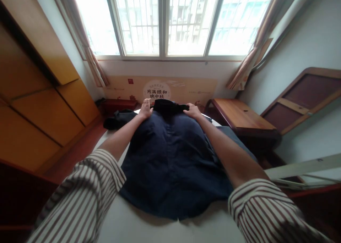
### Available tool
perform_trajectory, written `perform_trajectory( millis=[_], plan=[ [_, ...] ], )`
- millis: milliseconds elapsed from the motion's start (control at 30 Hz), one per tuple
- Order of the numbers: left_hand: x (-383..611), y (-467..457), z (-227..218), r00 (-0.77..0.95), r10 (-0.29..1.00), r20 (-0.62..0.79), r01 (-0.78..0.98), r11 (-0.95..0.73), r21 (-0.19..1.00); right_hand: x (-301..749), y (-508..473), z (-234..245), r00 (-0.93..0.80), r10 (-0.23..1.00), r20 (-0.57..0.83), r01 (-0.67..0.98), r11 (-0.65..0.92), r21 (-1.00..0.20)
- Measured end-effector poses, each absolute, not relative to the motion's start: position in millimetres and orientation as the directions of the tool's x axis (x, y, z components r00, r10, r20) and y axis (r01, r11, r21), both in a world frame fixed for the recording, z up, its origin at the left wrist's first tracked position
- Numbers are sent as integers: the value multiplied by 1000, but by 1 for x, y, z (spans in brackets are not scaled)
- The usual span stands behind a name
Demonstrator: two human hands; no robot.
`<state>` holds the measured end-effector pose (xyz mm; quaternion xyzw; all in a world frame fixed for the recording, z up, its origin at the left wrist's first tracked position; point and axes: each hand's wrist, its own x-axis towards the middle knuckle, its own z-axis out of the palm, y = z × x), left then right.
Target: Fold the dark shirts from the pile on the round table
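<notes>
A dark blue shirt (pixel 173 165) lies spread out, its curved hem towards me and a seam or placket running down the middle. Its dark collar end (pixel 163 105) is at the far side, slightly raised. My left hand (pixel 146 109) grips the fabric just left of the collar, fingers closed with the thumb on the near side. To the right of the collar, my right hand (pixel 193 111) pinches the shirt in the same way. Dark cloth, apparently a sleeve, sticks out beyond my left wrist. More blue cloth lies beyond my right forearm.
Under the shirt is a white table (pixel 128 221). A wooden desk (pixel 245 113) stands at the right, near a leaning framed panel (pixel 301 97). Yellow-brown cabinets (pixel 48 111) line the left. Behind are a printed banner (pixel 191 88) and a barred window.
</notes>
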<state>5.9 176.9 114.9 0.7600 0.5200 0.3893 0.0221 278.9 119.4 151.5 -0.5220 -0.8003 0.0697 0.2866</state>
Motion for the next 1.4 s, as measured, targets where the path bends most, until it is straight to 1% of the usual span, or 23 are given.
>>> perform_trajectory(
  millis=[67, 133, 167, 200, 267, 333, 367, 433, 533, 667, 767, 833, 900, 1033, 1133, 1267, 1400],
  plan=[
    [6, 147, 96, 253, 801, 542, 768, -507, 390, 280, 89, 125, -344, 872, 348, 785, 470, -403],
    [3, 99, 79, 387, 755, 530, 722, -605, 336, 289, 50, 97, -413, 859, 304, 771, 507, -386],
    [0, 69, 72, 471, 728, 498, 681, -659, 320, 297, 27, 84, -456, 845, 279, 759, 533, -374],
    [-5, 37, 67, 556, 697, 454, 634, -708, 310, 308, 2, 71, -517, 810, 276, 741, 585, -330],
    [-17, -28, 58, 669, 655, 351, 585, -756, 295, 334, -50, 50, -587, 758, 283, 710, 651, -270],
    [-31, -86, 51, 676, 680, 285, 603, -732, 317, 362, -100, 32, -626, 720, 300, 689, 691, -220],
    [-39, -110, 47, 676, 691, 256, 619, -721, 312, 375, -121, 24, -647, 702, 298, 680, 708, -191],
    [-55, -145, 37, 653, 716, 245, 663, -698, 272, 394, -155, 11, -655, 690, 306, 681, 716, -157],
    [-71, -168, 22, 609, 729, 314, 702, -679, 214, 406, -179, -3, -625, 688, 369, 698, 704, -129],
    [-78, -170, 11, 532, 741, 409, 719, -651, 244, 404, -181, -7, -601, 633, 488, 687, 721, -90],
    [-81, -167, 13, 552, 717, 426, 698, -677, 235, 401, -176, -3, -647, 578, 498, 649, 759, -38],
    [-87, -165, 17, 581, 689, 433, 681, -703, 204, 402, -174, -2, -652, 577, 492, 653, 757, -22],
    [-96, -165, 20, 604, 672, 429, 674, -718, 177, 405, -172, -4, -603, 617, 505, 704, 710, -26],
    [-116, -165, 22, 633, 658, 408, 666, -732, 147, 413, -166, -12, -383, 740, 552, 854, 512, -93],
    [-122, -163, 18, 631, 661, 405, 677, -725, 127, 419, -157, -17, -285, 762, 581, 893, 432, -129],
    [-119, -160, 12, 590, 673, 446, 696, -704, 142, 426, -146, -20, -276, 750, 601, 883, 445, -150],
    [-117, -171, 15, 612, 656, 442, 670, -727, 150, 437, -154, -20, -307, 744, 593, 845, 500, -189]
  ],
)
